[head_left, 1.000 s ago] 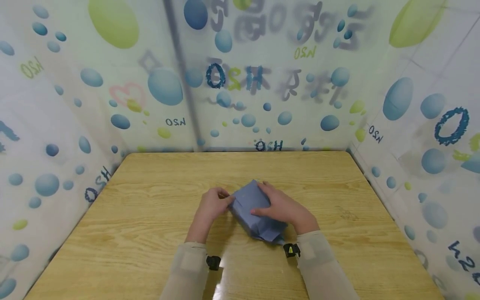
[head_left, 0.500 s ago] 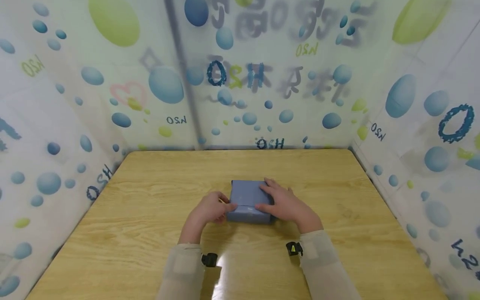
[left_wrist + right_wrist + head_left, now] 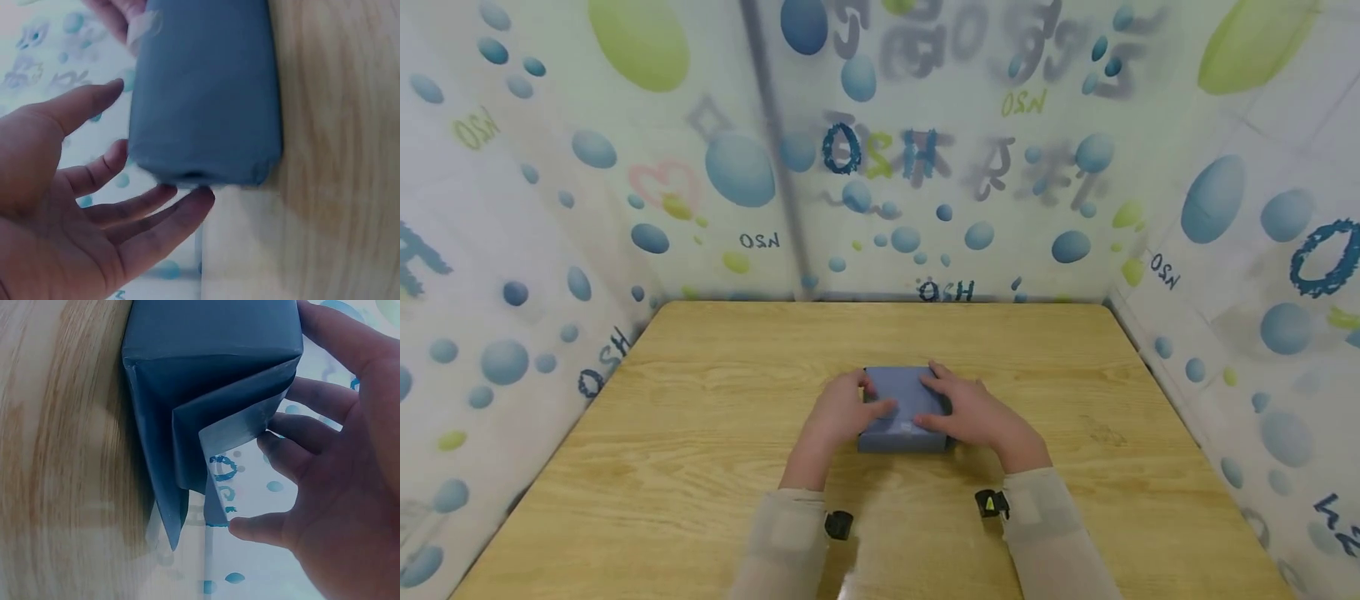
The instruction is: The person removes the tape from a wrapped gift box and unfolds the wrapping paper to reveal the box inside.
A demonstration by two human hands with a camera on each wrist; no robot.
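A box-shaped package in blue wrapping paper [image 3: 901,443] lies square to me on the table, its left end folded in. Loose paper flaps [image 3: 187,444] stick out from its right end. My left hand [image 3: 842,408] is at the left end, thumb reaching over the top; in the left wrist view its fingers are spread, fingertips [image 3: 200,199] right at the end's edge. My right hand [image 3: 981,417] rests at the right side, thumb on the top face and other fingers by the back corner and flaps. A whitish tape piece [image 3: 145,30] shows at the front top edge.
The wood-grain table [image 3: 700,400] extends around the package on all sides. Printed walls [image 3: 880,225] with blue and green spots rise behind the table and at its left and right edges. A black wrist camera [image 3: 839,525] sits under the left sleeve.
The package has turned from a slanted, raised pose to lying straight on the table. My left hand has shifted from its left edge up and right over the top. My right hand has barely moved.
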